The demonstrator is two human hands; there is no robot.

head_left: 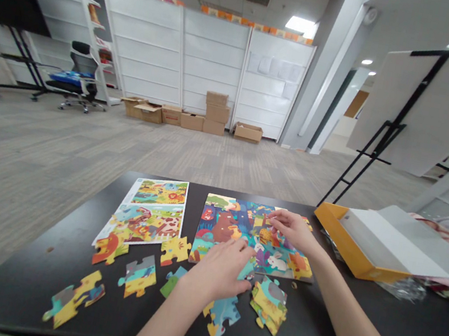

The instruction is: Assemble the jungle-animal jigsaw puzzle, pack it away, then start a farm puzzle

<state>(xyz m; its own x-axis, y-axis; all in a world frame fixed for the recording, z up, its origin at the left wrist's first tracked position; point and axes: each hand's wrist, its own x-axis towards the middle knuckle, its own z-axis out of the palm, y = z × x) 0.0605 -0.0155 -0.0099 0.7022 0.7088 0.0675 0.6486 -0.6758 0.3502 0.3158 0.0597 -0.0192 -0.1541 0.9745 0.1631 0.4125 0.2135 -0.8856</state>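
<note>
A colourful forest-animal jigsaw puzzle [220, 228] lies in front of me on the black table. My right hand [294, 230] is over its upper right part, with thumb and fingers drawn together in a pinch. What they hold, if anything, is hidden. My left hand [224, 266] lies palm down across the puzzle's front edge, thumb apart from curved fingers, with nothing visible in it. Nearby are loose blue and yellow pieces [222, 315], a small pile of pieces [269, 303], a grey-blue piece [139, 276] and a yellow piece [175, 250].
A printed picture sheet [150, 216] lies left of the puzzle, with an orange-and-yellow piece [110, 247] at its corner. Joined pieces [75, 298] sit front left. At right stands an open yellow box [380, 273], with clear plastic wrap [405, 288] beside it.
</note>
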